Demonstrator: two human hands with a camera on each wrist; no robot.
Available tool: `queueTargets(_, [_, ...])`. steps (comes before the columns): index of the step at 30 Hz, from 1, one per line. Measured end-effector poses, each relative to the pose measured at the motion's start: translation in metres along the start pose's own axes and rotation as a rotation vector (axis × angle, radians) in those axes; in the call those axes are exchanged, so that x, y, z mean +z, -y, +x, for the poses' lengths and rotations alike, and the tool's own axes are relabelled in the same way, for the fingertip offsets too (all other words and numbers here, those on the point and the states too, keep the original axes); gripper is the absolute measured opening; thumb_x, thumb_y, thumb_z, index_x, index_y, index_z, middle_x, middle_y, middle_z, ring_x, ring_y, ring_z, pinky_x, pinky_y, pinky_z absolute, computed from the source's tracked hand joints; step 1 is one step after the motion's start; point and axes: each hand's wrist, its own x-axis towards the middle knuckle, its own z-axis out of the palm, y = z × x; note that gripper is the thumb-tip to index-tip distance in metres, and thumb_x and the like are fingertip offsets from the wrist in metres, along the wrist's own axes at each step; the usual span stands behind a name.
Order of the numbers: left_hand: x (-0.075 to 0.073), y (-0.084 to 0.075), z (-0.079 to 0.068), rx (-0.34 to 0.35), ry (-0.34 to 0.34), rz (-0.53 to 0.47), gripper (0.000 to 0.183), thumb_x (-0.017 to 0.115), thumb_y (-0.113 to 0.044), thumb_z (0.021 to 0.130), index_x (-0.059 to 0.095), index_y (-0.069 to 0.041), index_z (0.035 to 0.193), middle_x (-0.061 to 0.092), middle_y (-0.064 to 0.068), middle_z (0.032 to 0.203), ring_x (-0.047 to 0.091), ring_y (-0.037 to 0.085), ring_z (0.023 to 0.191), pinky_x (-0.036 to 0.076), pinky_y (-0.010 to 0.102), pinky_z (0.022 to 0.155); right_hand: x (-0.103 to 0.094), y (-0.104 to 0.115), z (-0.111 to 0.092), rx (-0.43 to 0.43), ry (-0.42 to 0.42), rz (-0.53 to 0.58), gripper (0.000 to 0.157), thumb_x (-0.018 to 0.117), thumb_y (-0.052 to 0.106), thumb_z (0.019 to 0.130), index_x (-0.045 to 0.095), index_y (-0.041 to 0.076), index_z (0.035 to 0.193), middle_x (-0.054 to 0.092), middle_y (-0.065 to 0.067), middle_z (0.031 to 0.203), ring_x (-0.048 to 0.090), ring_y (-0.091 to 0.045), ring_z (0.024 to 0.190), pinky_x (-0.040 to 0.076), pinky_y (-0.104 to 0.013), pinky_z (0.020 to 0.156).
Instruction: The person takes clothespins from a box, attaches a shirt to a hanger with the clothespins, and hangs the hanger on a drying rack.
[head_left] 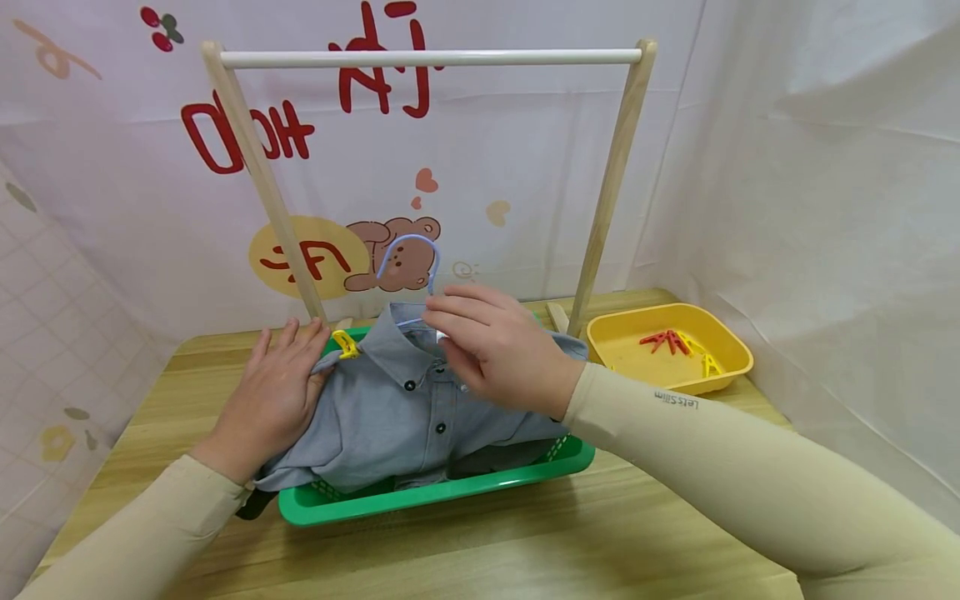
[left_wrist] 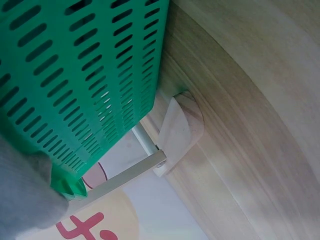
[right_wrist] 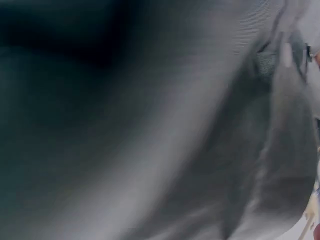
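Observation:
A grey-blue button-up shirt [head_left: 390,417] lies over a green basket [head_left: 442,493], with a blue hanger [head_left: 411,238] showing at its collar, hook upward. A yellow clothespin [head_left: 346,344] is on the shirt's shoulder at left. My left hand [head_left: 273,396] rests at that shoulder's edge, fingers spread and fairly straight, beside the clothespin. Over the collar is my right hand [head_left: 498,346], fingertips near the base of the hook, thumb apart from the fingers. The left wrist view shows the slotted basket side [left_wrist: 85,75]; blurred grey cloth [right_wrist: 240,165] fills the right wrist view.
Behind the basket stands a wooden rack with a white crossbar [head_left: 435,58]. A yellow tray [head_left: 742,354] at right holds several red and yellow clothespins [head_left: 667,340]. A printed cloth [head_left: 525,167] hangs behind the wooden table [head_left: 420,558].

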Motion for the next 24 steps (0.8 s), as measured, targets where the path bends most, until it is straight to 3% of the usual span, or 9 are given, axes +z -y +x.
queueTargets(11, [0.0,0.0,0.0,-0.009,0.006,-0.005,0.055,0.06,-0.012,0.104,0.047,0.007,0.154,0.047,0.03,0.159,0.037,0.058,0.149,0.017,0.07,0.126,-0.017,-0.03,-0.037,0.119,0.021,-0.035,0.033,0.073,0.011,0.092,0.075,0.001,0.124,0.074,-0.017,0.13,0.066,-0.037,0.127,0.051,-0.049,0.114])
queueTargets(24, [0.002,0.002,0.0,-0.001,0.001,-0.004,0.054,0.06,-0.011,0.103,0.047,0.007,0.153,0.046,0.03,0.159,0.037,0.058,0.149,0.018,0.07,0.125,-0.043,-0.087,-0.091,0.4,0.103,-0.115,0.034,0.071,0.006,0.095,0.072,-0.005,0.127,0.071,-0.022,0.134,0.063,-0.043,0.127,0.052,-0.057,0.109])
